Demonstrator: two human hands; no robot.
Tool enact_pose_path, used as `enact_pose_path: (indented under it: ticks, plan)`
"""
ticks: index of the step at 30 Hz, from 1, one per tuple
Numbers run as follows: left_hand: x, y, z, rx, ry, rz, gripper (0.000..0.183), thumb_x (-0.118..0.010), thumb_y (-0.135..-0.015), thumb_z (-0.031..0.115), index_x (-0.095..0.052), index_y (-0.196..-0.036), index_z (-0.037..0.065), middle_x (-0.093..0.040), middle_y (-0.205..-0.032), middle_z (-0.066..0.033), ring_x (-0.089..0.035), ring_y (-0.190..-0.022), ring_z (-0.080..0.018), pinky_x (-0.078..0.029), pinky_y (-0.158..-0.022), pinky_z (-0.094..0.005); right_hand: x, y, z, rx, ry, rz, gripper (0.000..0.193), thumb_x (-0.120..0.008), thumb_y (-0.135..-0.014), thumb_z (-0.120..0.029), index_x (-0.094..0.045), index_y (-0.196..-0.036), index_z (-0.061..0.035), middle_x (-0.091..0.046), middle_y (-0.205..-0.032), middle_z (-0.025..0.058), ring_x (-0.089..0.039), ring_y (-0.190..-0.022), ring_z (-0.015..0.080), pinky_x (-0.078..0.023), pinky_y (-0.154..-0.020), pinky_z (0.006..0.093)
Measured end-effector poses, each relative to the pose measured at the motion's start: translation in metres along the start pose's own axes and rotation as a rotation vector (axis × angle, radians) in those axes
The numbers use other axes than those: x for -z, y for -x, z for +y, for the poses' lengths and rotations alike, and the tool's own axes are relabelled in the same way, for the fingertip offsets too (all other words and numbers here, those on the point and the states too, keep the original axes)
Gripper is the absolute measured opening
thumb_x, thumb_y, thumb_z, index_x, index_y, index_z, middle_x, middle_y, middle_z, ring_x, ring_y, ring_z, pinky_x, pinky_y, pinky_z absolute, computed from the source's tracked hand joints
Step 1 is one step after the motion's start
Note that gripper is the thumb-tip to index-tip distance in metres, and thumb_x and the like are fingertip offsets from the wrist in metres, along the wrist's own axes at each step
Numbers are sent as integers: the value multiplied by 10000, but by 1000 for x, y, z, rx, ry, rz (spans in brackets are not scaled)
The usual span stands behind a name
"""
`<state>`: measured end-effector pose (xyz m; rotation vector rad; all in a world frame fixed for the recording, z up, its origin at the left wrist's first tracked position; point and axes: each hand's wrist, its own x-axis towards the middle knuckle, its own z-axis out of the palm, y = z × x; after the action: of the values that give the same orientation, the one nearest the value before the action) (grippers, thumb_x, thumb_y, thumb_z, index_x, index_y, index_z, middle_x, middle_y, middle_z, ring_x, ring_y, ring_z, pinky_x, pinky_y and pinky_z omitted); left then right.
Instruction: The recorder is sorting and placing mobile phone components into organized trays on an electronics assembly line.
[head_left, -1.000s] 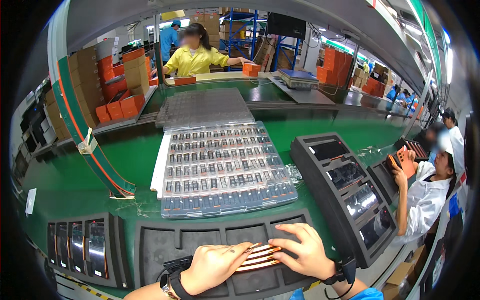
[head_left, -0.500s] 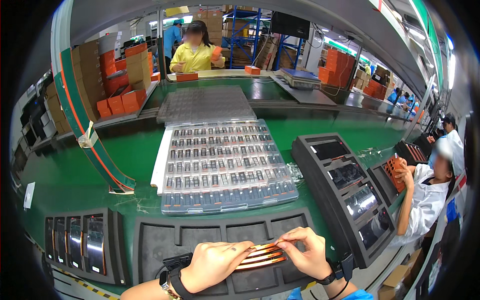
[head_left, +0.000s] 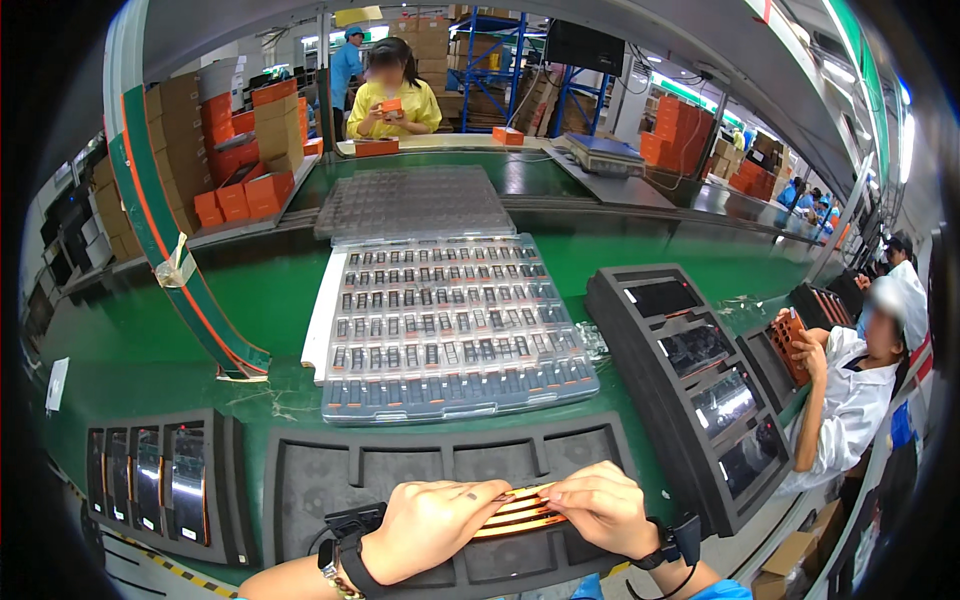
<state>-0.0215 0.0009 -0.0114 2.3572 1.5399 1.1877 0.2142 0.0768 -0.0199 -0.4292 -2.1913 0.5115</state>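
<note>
Several slim orange-edged phones (head_left: 520, 517), seen edge-on in a stack, lie between my two hands over a dark foam tray (head_left: 403, 468). My left hand (head_left: 432, 522) is closed on their left ends, thumb and fingers pressed together. At the right end, my right hand (head_left: 603, 507) pinches the uppermost phone; its fingertips partly cover that end. The faces of the phones are turned out of sight. The foam tray beneath has shallow compartments, partly hidden by my wrists.
Beyond the foam tray is a clear plastic tray (head_left: 450, 411) of small dark parts in rows. Foam trays with phones stand at left (head_left: 225, 480) and right (head_left: 640, 352). A green post (head_left: 190, 300) rises at left. A co-worker in white (head_left: 850, 390) sits close at right.
My right hand has shifted slightly left along the phones, its fingers now closer together and covering more of their right ends. My left hand keeps its place.
</note>
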Motion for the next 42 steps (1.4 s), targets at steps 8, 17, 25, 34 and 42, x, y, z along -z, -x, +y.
enact_pose_path:
  ticks: [8,17,25,34,42]
  plan:
    - [1,-3,2,-6,-6,0,129,-758,-843,142,-733,-966,115,-745,-805,-33,-720,-647,-183,-568,-560,-294,7,10,1,2,151,-57,252,-851,-736,-160,-753,-964,-116,-755,-1045,-2,-671,-925,203,-491,-810,315]
    - [-1,-2,-2,-38,-10,26,129,-756,-847,148,-731,-969,114,-744,-815,-37,-722,-656,-192,-571,-563,-295,8,11,-14,-74,425,-141,267,-785,-782,-334,-753,-1015,-207,-663,-1274,37,-533,-1180,277,-378,-1006,455]
    - [-2,3,0,-89,-38,8,125,-711,-871,148,-715,-986,100,-757,-881,-48,-747,-790,-183,-590,-628,-283,-10,-29,-22,-37,35,-26,206,-813,-797,-156,-740,-982,-101,-729,-1050,40,-665,-972,219,-454,-914,374]
    - [-1,2,-1,-70,-24,37,184,-762,-835,171,-749,-1014,131,-747,-801,-25,-725,-670,-173,-566,-563,-283,4,-8,-25,-386,-222,96,85,-754,-848,-13,-713,-922,-3,-746,-939,112,-730,-864,209,-577,-788,315]
    - [-2,1,-2,-74,-21,35,176,-757,-843,174,-745,-1012,128,-744,-798,-33,-723,-665,-174,-560,-552,-286,1,4,-9,-31,-11,-13,163,-789,-764,12,-707,-896,-36,-741,-881,65,-716,-819,220,-549,-745,324]
